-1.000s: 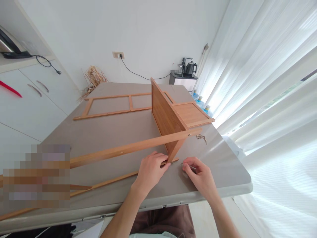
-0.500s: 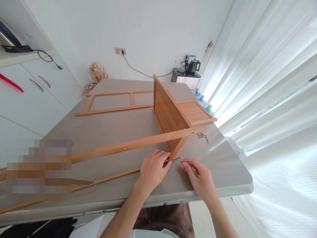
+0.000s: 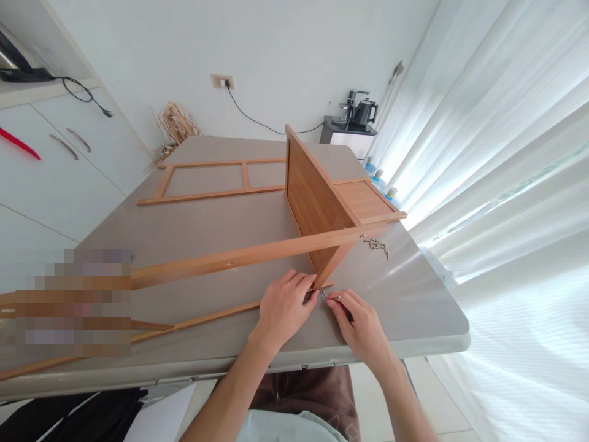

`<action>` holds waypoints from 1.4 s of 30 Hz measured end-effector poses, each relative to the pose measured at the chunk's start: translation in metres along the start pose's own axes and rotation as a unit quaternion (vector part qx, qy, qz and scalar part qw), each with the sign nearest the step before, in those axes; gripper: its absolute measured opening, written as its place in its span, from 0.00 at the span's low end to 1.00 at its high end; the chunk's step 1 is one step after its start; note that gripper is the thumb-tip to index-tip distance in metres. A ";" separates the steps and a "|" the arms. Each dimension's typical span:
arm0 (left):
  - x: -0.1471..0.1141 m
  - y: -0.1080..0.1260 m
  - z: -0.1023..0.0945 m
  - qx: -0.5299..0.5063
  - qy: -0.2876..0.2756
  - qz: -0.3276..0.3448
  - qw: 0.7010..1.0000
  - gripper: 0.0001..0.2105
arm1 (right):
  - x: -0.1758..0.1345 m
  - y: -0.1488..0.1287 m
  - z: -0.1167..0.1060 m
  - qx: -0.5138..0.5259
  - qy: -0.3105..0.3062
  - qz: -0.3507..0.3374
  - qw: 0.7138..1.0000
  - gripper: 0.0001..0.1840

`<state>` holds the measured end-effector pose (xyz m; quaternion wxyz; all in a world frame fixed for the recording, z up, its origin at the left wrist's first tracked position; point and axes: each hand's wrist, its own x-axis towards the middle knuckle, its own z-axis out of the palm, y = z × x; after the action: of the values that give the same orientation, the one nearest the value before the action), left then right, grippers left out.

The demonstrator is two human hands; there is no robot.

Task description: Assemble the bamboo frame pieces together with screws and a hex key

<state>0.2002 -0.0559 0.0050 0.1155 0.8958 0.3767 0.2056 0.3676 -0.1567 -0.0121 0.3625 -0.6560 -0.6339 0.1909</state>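
Observation:
My left hand (image 3: 286, 307) is closed round the near corner of the wooden frame, where the lower rail (image 3: 216, 316) meets the upright panel (image 3: 317, 196). Between finger and thumb, my right hand (image 3: 361, 322) pinches a small bent hex key (image 3: 335, 298). Its tip points at a screw in that corner; whether it is seated in the head I cannot tell. The upper rail (image 3: 257, 253) runs left from the panel's other corner. Several loose screws (image 3: 376, 245) lie on the table to the right of that corner.
A ladder-like wooden frame (image 3: 202, 197) and another panel (image 3: 363, 201) lie flat on the grey table (image 3: 414, 294). A pixelated patch covers the rails' left end. Behind the table stand a cabinet with a black kettle (image 3: 363, 113) and dried stalks (image 3: 175, 126).
My right hand has moved slightly left towards the corner and the hex key has turned in its fingers. My left hand keeps its grip. The whole view has shifted a little.

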 end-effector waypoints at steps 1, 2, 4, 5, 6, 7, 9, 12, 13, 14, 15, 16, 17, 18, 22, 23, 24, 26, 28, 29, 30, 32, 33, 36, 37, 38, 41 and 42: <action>0.000 0.000 0.000 0.001 -0.001 0.000 1.000 0.02 | 0.000 0.000 0.000 -0.001 0.001 -0.002 1.000 0.13; 0.000 0.000 0.000 0.001 -0.001 0.001 1.000 0.02 | -0.001 0.001 0.000 -0.001 0.001 -0.003 1.000 0.13; 0.000 0.000 0.001 0.001 -0.002 0.001 1.000 0.02 | -0.001 0.001 0.000 -0.002 0.000 -0.005 1.000 0.13; 0.000 0.000 0.001 0.001 -0.002 0.001 1.000 0.02 | -0.001 0.001 0.000 -0.003 -0.002 -0.006 1.000 0.13; 0.000 0.000 0.001 0.001 -0.002 0.001 1.000 0.02 | -0.002 0.001 0.000 -0.004 -0.003 -0.006 1.000 0.13; 0.000 0.000 0.001 0.001 -0.002 0.000 1.000 0.02 | -0.002 0.001 0.000 -0.006 -0.004 -0.007 1.000 0.13; -0.001 0.000 0.001 -0.001 -0.002 -0.001 1.000 0.02 | -0.001 0.000 0.000 -0.008 -0.002 -0.008 1.000 0.13; -0.001 -0.001 0.000 -0.003 -0.003 -0.002 1.000 0.03 | -0.001 0.000 0.001 -0.012 0.002 -0.009 1.000 0.13; -0.001 -0.001 0.000 -0.004 -0.003 -0.002 1.000 0.03 | 0.000 0.000 0.001 -0.013 0.003 -0.010 1.000 0.13; -0.001 -0.001 0.000 -0.005 -0.003 -0.003 1.000 0.03 | 0.000 -0.001 0.001 -0.015 0.003 -0.011 1.000 0.13; -0.001 -0.001 0.000 -0.006 -0.003 -0.003 1.000 0.03 | 0.000 -0.001 0.001 -0.016 0.003 -0.012 1.000 0.13; -0.001 -0.001 0.000 -0.007 -0.002 -0.003 1.000 0.03 | 0.001 -0.001 0.002 -0.017 0.003 -0.013 1.000 0.13; -0.001 -0.001 0.000 -0.008 -0.002 -0.004 1.000 0.03 | 0.001 -0.002 0.002 -0.018 0.004 -0.014 1.000 0.13; -0.001 -0.001 0.000 -0.009 -0.001 -0.004 1.000 0.03 | 0.001 -0.002 0.002 -0.020 0.004 -0.015 1.000 0.14; -0.001 -0.002 0.000 -0.015 -0.003 -0.002 1.000 0.04 | 0.002 -0.003 0.002 -0.028 0.006 -0.020 0.999 0.14; -0.002 -0.002 -0.001 -0.016 -0.005 0.000 1.000 0.04 | 0.002 -0.003 0.003 -0.030 0.007 -0.022 0.999 0.14; -0.002 -0.002 -0.001 -0.018 -0.006 0.001 1.000 0.05 | 0.002 -0.004 0.002 -0.032 0.008 -0.023 0.999 0.14; -0.003 -0.002 -0.002 -0.021 -0.007 0.005 1.000 0.05 | 0.002 -0.004 0.003 -0.036 0.011 -0.024 0.999 0.14; -0.003 -0.002 -0.003 -0.025 -0.007 0.008 1.000 0.07 | 0.001 -0.005 0.003 -0.039 0.012 -0.026 0.999 0.14; -0.004 -0.002 -0.004 -0.027 -0.007 0.009 1.000 0.07 | 0.001 -0.005 0.003 -0.040 0.011 -0.026 0.999 0.14; -0.004 -0.002 -0.004 -0.029 -0.007 0.010 1.000 0.08 | 0.001 -0.005 0.003 -0.040 0.010 -0.027 0.999 0.13; -0.005 -0.002 -0.004 -0.033 -0.006 0.009 0.999 0.10 | 0.001 -0.005 0.004 -0.042 0.009 -0.025 0.999 0.13; -0.005 -0.002 -0.004 -0.035 -0.006 0.007 0.999 0.10 | 0.001 -0.005 0.004 -0.043 0.010 -0.023 0.999 0.13; -0.005 -0.003 -0.003 -0.042 -0.006 0.004 0.999 0.10 | 0.000 -0.005 0.006 -0.047 0.010 -0.019 0.999 0.13; -0.005 -0.003 -0.003 -0.045 -0.006 0.004 0.999 0.10 | 0.000 -0.004 0.006 -0.048 0.010 -0.018 0.999 0.13; -0.005 -0.003 -0.003 -0.047 -0.006 0.003 0.999 0.10 | 0.000 -0.005 0.006 -0.048 0.010 -0.017 0.999 0.13; -0.005 -0.003 -0.004 -0.051 -0.008 -0.002 0.999 0.09 | 0.000 -0.005 0.006 -0.050 0.009 -0.013 0.999 0.14; -0.005 -0.003 -0.004 -0.052 -0.008 -0.004 0.999 0.08 | 0.000 -0.006 0.005 -0.050 0.008 -0.012 0.999 0.14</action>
<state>0.1931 -0.0571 0.0061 0.1662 0.8886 0.3682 0.2172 0.3595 -0.1558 -0.0113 0.3366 -0.6671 -0.6476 0.1491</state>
